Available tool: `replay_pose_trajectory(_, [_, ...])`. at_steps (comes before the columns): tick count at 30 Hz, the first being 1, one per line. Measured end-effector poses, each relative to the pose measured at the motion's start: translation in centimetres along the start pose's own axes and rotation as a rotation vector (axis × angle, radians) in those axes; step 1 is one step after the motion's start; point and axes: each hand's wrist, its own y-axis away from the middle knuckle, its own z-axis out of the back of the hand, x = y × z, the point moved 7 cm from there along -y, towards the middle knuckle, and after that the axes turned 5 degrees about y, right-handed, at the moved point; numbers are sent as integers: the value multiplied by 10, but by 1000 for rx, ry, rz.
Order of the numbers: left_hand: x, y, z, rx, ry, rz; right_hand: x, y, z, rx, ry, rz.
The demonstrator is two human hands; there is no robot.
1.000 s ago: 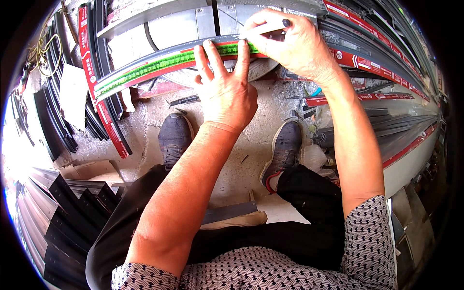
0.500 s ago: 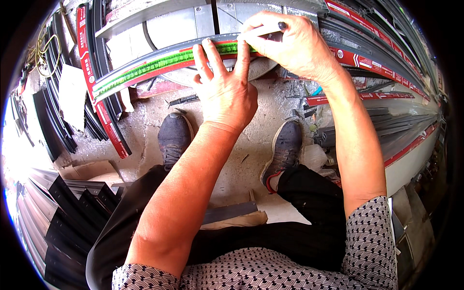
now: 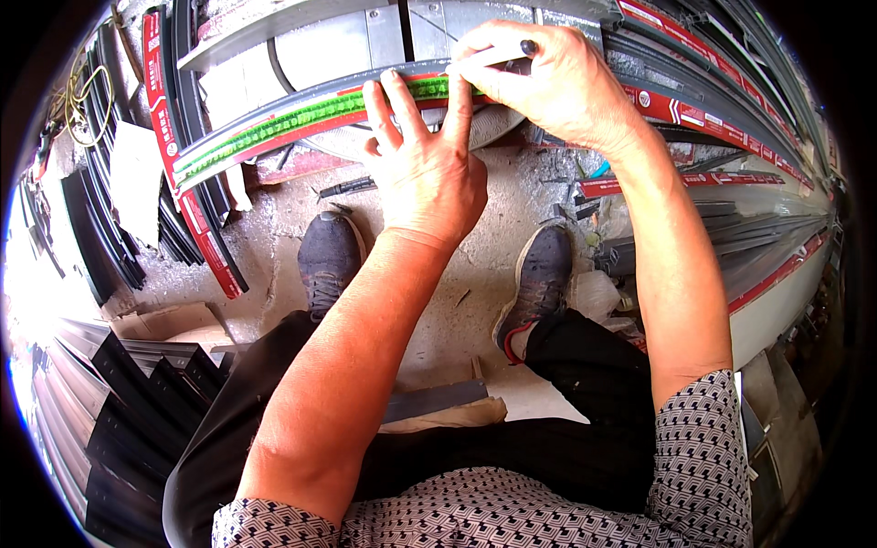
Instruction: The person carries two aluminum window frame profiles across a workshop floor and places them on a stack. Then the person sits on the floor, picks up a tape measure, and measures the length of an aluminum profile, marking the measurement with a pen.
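Note:
A long grey metal profile (image 3: 320, 89) with red film along it lies across the top of the view. On it rests a bright green measuring tape blade (image 3: 292, 119), running from the left end to under my fingers. My left hand (image 3: 427, 187) presses down on the tape and profile with its fingers spread, gripping nothing. In my right hand (image 3: 562, 96) is a white pen (image 3: 498, 57) with a black end, pinched between the fingers. Its tip is at the profile's upper edge, close beside my left index finger, and is mostly hidden.
A metal machine table (image 3: 338, 50) sits beneath the profile. More red-filmed profiles (image 3: 196, 183) lean at the left, and several others (image 3: 722, 132) extend to the right. Dark profiles (image 3: 137, 393) are stacked at lower left. My shoes (image 3: 544, 274) stand on the littered concrete floor (image 3: 429, 301).
The pen and my right hand have shifted very slightly. My left hand stays on the tape, and the profile looks the same.

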Motion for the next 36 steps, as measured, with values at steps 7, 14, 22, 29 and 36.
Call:
replay_pose_trajectory(7, [0, 0, -1, -3, -1, -3, 7, 0, 0, 51, 29, -28])
replay_pose_trajectory(14, [0, 0, 0, -6, -7, -3, 22, -1, 3, 84, -96, -20])
replay_pose_trajectory(22, [0, 0, -1, -8, -1, -2, 21, -1, 3, 82, -80, -1])
replay_pose_trajectory(29, [0, 0, 0, -12, -1, -7, 21, -2, 4, 65, -57, 18])
replay_pose_trajectory(36, [0, 0, -1, -6, -7, 0, 20, -1, 3, 68, -67, -7])
